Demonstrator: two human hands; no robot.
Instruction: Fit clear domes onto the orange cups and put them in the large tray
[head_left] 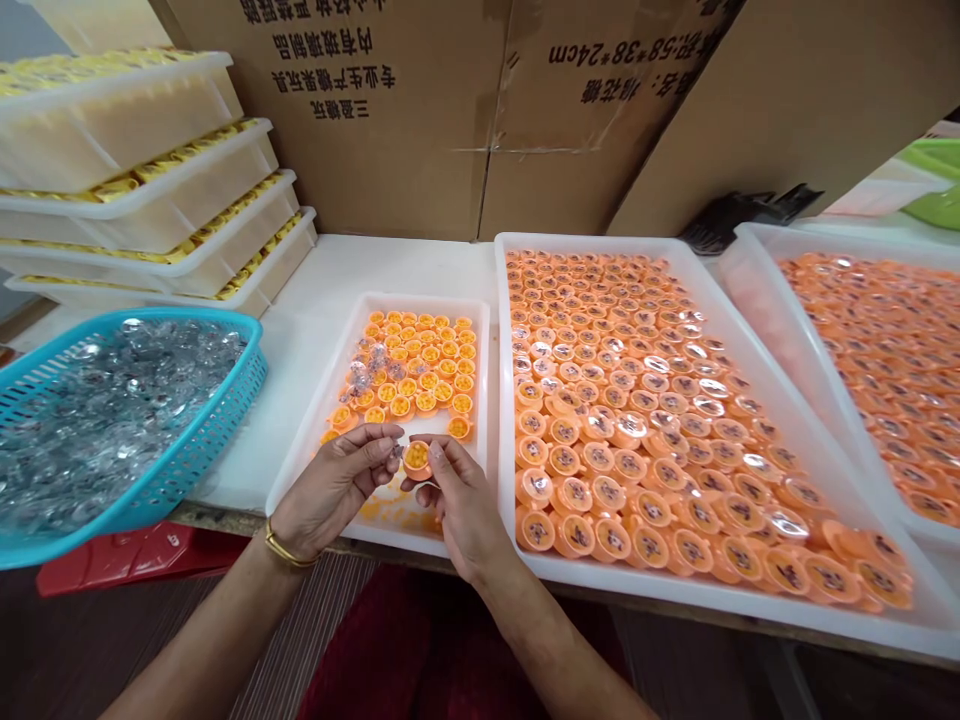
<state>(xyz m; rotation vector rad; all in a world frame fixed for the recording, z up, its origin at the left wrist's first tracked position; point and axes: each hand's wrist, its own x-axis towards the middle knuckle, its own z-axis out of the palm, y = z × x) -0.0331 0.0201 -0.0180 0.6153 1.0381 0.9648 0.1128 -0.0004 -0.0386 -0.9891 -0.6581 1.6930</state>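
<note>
Orange cup (417, 457) — pinched in right hand (466, 505), above small white tray (484, 370).
Filled with yellow pellets; just beside small clear piece (398, 452) pinched in left hand (335, 484) — well apart from blue basket (217, 420).

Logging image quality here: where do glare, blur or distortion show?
Head view: bright glare on orange cups in the large middle tray; head view: clear pieces in the blue basket look smeared; head view: wide-angle stretch seems strongest toward the corners.
</note>
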